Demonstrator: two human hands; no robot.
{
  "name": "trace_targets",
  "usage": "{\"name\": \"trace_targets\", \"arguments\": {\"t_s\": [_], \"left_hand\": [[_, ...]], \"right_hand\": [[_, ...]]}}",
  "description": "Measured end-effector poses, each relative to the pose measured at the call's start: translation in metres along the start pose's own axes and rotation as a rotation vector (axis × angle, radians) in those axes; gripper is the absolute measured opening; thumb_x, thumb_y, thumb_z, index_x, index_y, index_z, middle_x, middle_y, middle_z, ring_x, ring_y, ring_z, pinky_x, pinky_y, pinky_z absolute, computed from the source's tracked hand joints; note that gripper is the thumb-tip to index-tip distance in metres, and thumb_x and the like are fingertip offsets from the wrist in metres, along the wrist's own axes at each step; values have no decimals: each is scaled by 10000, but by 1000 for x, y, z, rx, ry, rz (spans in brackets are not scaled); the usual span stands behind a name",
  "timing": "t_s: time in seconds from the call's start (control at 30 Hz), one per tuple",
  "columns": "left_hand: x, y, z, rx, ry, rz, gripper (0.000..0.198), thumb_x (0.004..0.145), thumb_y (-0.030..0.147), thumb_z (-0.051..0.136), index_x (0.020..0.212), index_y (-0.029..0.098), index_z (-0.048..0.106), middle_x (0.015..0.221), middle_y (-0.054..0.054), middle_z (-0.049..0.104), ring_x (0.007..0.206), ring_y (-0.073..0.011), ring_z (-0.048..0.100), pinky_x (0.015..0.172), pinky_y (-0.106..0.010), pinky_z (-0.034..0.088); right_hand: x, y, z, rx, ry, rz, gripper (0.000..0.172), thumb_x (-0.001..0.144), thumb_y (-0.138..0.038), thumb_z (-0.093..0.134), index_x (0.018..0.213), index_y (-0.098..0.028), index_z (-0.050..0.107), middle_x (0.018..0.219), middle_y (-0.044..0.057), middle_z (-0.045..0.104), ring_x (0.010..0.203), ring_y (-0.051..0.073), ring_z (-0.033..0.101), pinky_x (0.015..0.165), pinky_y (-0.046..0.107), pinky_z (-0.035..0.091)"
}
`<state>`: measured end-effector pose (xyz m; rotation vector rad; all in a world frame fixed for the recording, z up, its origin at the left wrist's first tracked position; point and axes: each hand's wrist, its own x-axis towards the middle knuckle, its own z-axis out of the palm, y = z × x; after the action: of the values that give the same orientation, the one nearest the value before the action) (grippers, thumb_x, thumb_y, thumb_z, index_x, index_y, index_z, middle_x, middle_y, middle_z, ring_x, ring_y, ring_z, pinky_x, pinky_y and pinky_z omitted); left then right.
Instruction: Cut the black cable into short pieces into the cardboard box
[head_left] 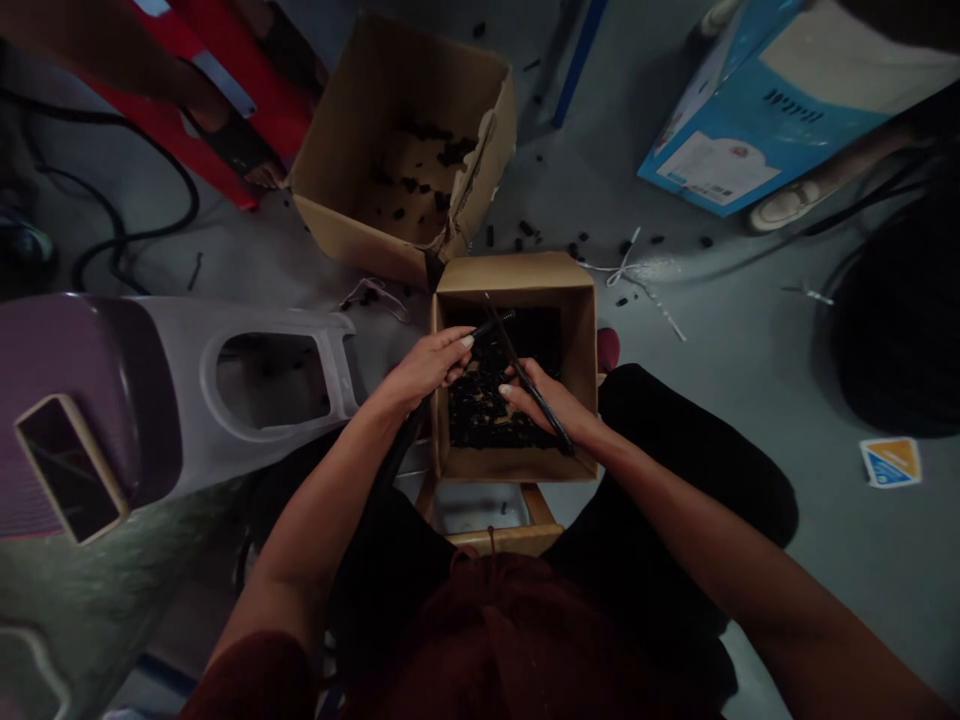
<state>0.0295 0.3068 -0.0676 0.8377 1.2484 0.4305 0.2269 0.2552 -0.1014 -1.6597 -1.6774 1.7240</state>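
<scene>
Left hand (426,365) has its fingers curled closed around a thin black strip (495,325); right hand (544,400) grasps a longer black rod (525,365) between fingers and thumb. Both hands are held inside the top of an open cardboard box (517,270) over loose black pieces (480,410). A second carton (352,235) with similar pieces stands just beyond, touching it, on the grey floor (720,340).

My left hand (427,365) pinches a thin black strip (499,322) and my right hand (544,400) grips a long black rod (514,345), both over small black pieces (476,405) heaped inside a cardboard box (517,272). A second, torn cardboard box (337,170) with more pieces sits just beyond it, and loose bits (529,228) dot the floor (750,350).
</scene>
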Motion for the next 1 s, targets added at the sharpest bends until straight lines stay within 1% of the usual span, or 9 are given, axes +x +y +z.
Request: {"name": "trace_targets", "arguments": {"t_s": [0.2, 0.3, 0.4, 0.47, 0.53, 0.63, 0.7, 0.8, 1.0], "left_hand": [[1, -2, 0, 48, -28, 28, 343, 840, 281, 518, 1154, 155, 576, 655, 30, 461, 457, -19, 359, 405, -152, 250], [1, -1, 1, 64, -30, 29, 333, 844, 285, 504, 1137, 145, 576, 657, 29, 458, 455, -20, 356, 404, -156, 250], [1, 0, 3, 107, -28, 35, 303, 847, 280, 483, 1097, 138, 578, 652, 32, 445, 449, -26, 357, 400, -160, 252], [2, -2, 4, 173, -28, 41, 268, 855, 271, 454, 1049, 135, 581, 650, 30, 450, 450, -34, 365, 404, -165, 267], [4, -7, 4, 293, -16, 65, 233, 868, 252, 416, 970, 129, 585, 654, 22, 473, 466, -44, 385, 428, -170, 296], [9, -17, 4, 527, 22, 156, 230, 882, 228, 372, 828, 126, 571, 654, 7, 510, 504, -58, 411, 491, -182, 335], [11, -21, 3, 636, 27, 211, 241, 889, 225, 358, 785, 129, 554, 657, -1, 529, 523, -67, 419, 525, -189, 345], [10, -20, 1, 693, 20, 239, 240, 893, 221, 344, 796, 133, 545, 657, -4, 540, 537, -77, 426, 545, -195, 345], [6, -12, 0, 689, 5, 216, 222, 886, 206, 355, 757, 142, 524, 646, 0, 532, 541, -79, 432, 559, -195, 337]], "right_hand": [[1, -1, -2, -114, 28, -68, 419, 836, -462, 474, 1131, -176, 393, 905, 58, 610, 765, 176, 594, 696, 290, 444], [0, -4, -3, -146, 57, -44, 372, 847, -454, 448, 1104, -186, 416, 932, 65, 612, 794, 186, 592, 697, 285, 434], [-3, -7, -3, -145, 66, 5, 311, 861, -445, 414, 1048, -198, 443, 887, 50, 620, 757, 178, 588, 669, 270, 424], [-4, -9, -3, -145, 60, 24, 277, 865, -440, 402, 1003, -204, 452, 828, 32, 617, 719, 168, 577, 651, 261, 417], [-5, -8, -2, -151, 47, 39, 248, 866, -431, 399, 963, -210, 453, 784, 22, 608, 697, 162, 567, 633, 251, 409], [-3, -3, 0, -158, 15, 62, 225, 864, -424, 400, 928, -214, 450, 727, 10, 592, 659, 156, 554, 599, 241, 394], [-2, 0, 1, -160, 3, 74, 221, 863, -427, 400, 908, -216, 450, 704, 3, 583, 635, 152, 546, 585, 239, 386], [-1, 1, 1, -167, 12, 77, 206, 856, -418, 414, 895, -219, 451, 697, -1, 579, 634, 153, 545, 587, 241, 380], [-1, -2, 1, -204, 36, 52, 170, 847, -391, 437, 863, -225, 467, 680, -3, 583, 625, 161, 547, 577, 246, 371]]}}
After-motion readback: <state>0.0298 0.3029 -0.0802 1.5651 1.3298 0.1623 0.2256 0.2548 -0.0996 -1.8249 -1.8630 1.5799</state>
